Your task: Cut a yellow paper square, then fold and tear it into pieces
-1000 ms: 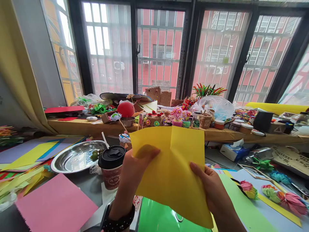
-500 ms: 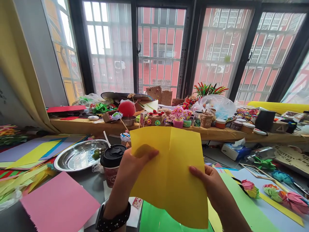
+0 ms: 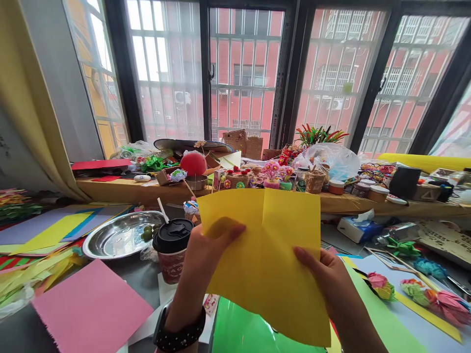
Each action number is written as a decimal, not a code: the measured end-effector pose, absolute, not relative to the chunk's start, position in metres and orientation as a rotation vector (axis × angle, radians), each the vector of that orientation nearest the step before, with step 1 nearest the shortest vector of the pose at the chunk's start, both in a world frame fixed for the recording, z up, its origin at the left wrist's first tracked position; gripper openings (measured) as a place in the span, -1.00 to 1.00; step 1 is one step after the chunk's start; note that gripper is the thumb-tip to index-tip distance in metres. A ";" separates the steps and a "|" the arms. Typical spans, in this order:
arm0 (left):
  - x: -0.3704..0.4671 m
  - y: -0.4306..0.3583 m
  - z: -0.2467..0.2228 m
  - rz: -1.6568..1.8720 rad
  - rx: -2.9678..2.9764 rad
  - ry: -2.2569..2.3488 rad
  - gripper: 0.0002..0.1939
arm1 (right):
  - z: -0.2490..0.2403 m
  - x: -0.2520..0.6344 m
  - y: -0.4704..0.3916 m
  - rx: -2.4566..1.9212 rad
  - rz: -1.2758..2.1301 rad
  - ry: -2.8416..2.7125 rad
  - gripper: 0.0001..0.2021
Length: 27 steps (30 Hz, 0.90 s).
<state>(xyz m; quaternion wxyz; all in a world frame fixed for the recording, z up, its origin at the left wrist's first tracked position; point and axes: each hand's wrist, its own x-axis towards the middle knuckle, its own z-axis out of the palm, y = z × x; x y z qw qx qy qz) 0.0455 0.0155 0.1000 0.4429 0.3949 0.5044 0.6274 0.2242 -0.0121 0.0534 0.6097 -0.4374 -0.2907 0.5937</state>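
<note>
A yellow sheet of paper (image 3: 272, 264) is held up in front of me, with a crease running down its middle from the top edge. My left hand (image 3: 211, 250) grips its left side, thumb on the near face and fingers behind. On the right side my right hand (image 3: 320, 269) pinches it in the same way; most of its fingers are hidden by the sheet. Below the paper lies a glossy green surface (image 3: 239, 326). Just left of my left hand stands a lidded paper cup (image 3: 173, 250) with a black lid.
A pink paper sheet (image 3: 93, 306) lies at the lower left. Behind it is an oval metal tray (image 3: 110, 238). Folded paper flowers (image 3: 380, 284) rest on coloured sheets at the right. A crowded window ledge (image 3: 121, 192) runs across the back, with a tissue box (image 3: 358, 229) below it.
The yellow paper has spread wider, its right side shifting rightward with my right hand. My left hand has barely moved.
</note>
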 end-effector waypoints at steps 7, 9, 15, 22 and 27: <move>0.047 0.015 0.098 1.573 0.982 1.205 -0.73 | 0.057 0.221 -0.013 -0.995 1.392 -0.645 -0.81; 0.047 0.016 0.098 1.568 0.988 1.202 -0.73 | 0.056 0.221 -0.013 -0.990 1.399 -0.634 -0.81; 0.048 0.016 0.096 1.586 1.000 1.223 -0.71 | 0.051 0.226 -0.009 -0.929 1.470 -0.671 -0.83; 0.041 0.020 0.095 1.546 1.029 1.212 -0.74 | 0.052 0.225 -0.008 -1.004 1.385 -0.755 -0.73; 0.035 0.024 0.090 1.535 1.060 1.220 -0.71 | 0.055 0.223 -0.012 -1.053 1.270 -0.844 -0.71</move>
